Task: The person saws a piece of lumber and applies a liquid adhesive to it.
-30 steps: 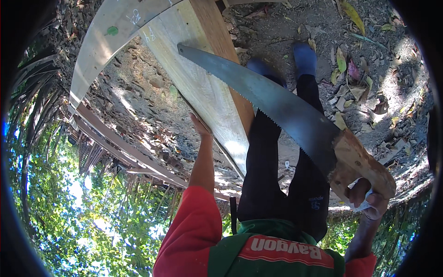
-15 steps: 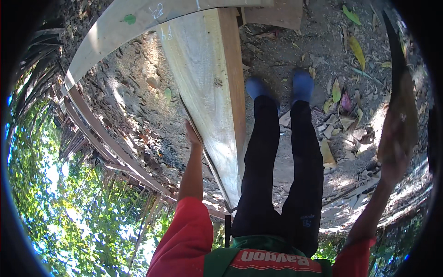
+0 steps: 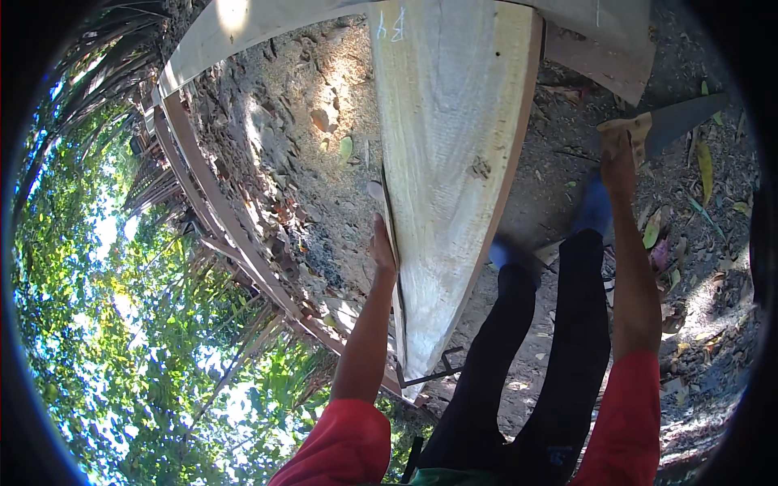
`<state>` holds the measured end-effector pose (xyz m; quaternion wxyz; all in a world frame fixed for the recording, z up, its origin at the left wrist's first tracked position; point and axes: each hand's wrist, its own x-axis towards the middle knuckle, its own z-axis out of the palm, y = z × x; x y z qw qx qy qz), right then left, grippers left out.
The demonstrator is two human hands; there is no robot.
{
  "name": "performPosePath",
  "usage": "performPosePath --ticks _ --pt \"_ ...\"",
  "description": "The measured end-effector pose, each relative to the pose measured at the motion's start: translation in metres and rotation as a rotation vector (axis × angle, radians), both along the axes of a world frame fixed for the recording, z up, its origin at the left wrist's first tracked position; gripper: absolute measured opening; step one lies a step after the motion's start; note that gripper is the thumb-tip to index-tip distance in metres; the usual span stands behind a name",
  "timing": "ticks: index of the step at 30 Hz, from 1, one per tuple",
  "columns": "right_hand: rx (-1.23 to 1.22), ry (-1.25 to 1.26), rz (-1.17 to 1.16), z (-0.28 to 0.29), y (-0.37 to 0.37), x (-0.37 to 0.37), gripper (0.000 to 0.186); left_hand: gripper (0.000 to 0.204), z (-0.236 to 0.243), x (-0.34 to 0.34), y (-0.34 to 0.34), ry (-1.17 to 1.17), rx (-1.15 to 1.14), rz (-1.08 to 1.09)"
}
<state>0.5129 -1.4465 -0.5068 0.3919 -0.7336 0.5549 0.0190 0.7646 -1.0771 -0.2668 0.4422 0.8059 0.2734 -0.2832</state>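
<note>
A long pale wooden board [image 3: 442, 162] stretches away from me, wide at the far end and tapering to a near tip. My left hand [image 3: 383, 245] is closed on its left edge, with part of the fingers hidden by the wood. Out to the right of the board, my right hand [image 3: 619, 166] grips the wooden handle of a handsaw [image 3: 685, 123]. The saw's dark blade points right, apart from the board. Across the near tip lies a thin black metal bar [image 3: 433, 377] with bent ends.
A curved wooden plank [image 3: 275, 26] crosses the far side, with a brown board [image 3: 596, 61] beside it. Long planks [image 3: 219, 223] run along the left near palm fronds. My feet and legs [image 3: 571, 300] are right of the board, on soil with fallen leaves.
My right hand has swung the saw inward and away from me, from the far right side. My view and legs have shifted, while the left hand stays at the board's edge.
</note>
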Motion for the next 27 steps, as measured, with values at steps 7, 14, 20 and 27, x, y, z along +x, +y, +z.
performPosePath --ticks 7,14,20,27 --pt "0.412 -0.666 -0.357 0.163 0.062 0.084 0.069 0.059 0.035 0.026 0.02 -0.094 0.252 -0.461" --pt "0.449 -0.719 -0.341 0.241 0.105 0.153 0.09 0.077 0.069 0.049 -0.039 0.091 -0.104 -0.69" --pt "0.516 -0.737 -0.341 0.241 0.099 0.15 0.093 0.073 0.072 0.056 -0.042 0.181 -0.083 -0.684" --pt "0.527 -0.746 -0.311 0.238 0.099 0.148 0.096 0.061 0.069 0.059 -0.04 0.138 -0.107 -0.707"
